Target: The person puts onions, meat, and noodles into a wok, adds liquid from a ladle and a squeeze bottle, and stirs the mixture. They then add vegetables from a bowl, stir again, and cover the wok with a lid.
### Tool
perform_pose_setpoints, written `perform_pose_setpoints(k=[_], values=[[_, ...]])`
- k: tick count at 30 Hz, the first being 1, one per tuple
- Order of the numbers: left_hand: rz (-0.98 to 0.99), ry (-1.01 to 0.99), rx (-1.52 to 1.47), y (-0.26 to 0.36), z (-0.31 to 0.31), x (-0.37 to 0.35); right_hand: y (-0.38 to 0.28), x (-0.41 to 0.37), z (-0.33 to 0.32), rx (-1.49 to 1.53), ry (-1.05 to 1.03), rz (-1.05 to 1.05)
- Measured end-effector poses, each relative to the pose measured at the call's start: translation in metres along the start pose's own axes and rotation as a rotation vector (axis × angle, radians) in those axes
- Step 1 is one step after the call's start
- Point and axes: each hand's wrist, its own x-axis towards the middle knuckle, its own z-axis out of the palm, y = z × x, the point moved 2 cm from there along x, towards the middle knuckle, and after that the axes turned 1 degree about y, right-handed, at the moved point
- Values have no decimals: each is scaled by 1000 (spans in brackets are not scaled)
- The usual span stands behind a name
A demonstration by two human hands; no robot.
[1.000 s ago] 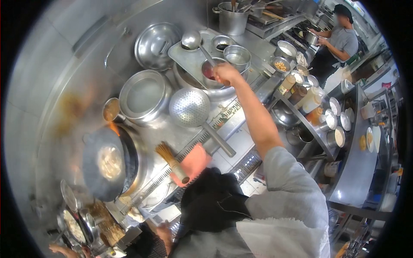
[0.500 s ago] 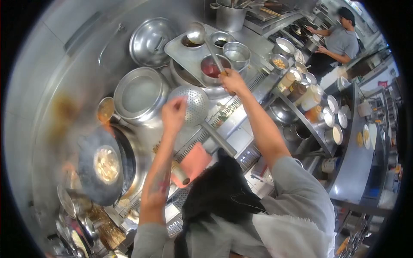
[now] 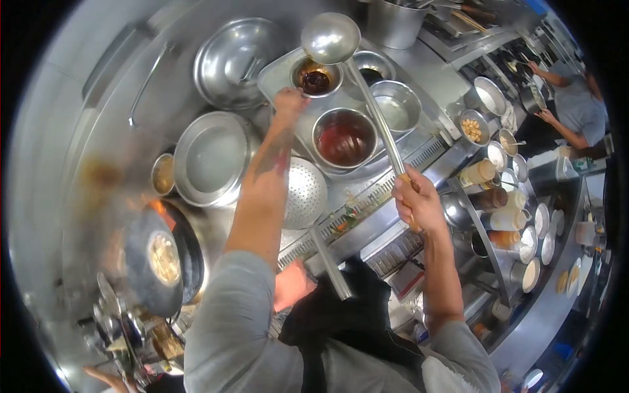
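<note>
My right hand (image 3: 420, 200) is wrapped round the wooden grip of a long metal ladle (image 3: 331, 39). The ladle's round bowl is raised over the far edge of a tray (image 3: 278, 75). At the near left rim of a small metal bowl of dark sauce (image 3: 316, 80), my left hand (image 3: 291, 105) has its fingers closed on the edge. Beside it on the tray stand a bowl of red sauce (image 3: 344, 139), a bowl of clear liquid (image 3: 398, 108) and a bowl of dark liquid (image 3: 372, 71). Below my left forearm lies a perforated strainer (image 3: 306, 193), partly covered.
On the left, a wok (image 3: 154, 262) with pale food sits over flame. A wide metal pan (image 3: 213, 157) and a large lid (image 3: 236, 62) stand behind. Sauce bottles (image 3: 508, 219) and ingredient bowls line the right side. Another person (image 3: 576, 105) works at the upper right.
My left hand has gone from above the strainer to the dark sauce bowl's rim. My right hand has drawn the ladle rightward, lifting its head higher. The view has shifted.
</note>
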Motion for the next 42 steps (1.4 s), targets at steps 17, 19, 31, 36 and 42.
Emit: perform_pose_setpoints(k=[17, 19, 31, 36, 42], values=[[531, 762, 1843, 306, -449, -619, 91, -146, 163, -124, -452, 257], [696, 720, 1900, 294, -474, -629, 120, -167, 183, -156, -423, 290], [480, 562, 2027, 239, -571, -610, 161, -282, 270, -159, -519, 299], [367, 344, 2199, 238, -589, -606, 168, -272, 276, -154, -520, 263], [703, 672, 1743, 252, -598, -600, 166, -266, 283, -142, -546, 255]])
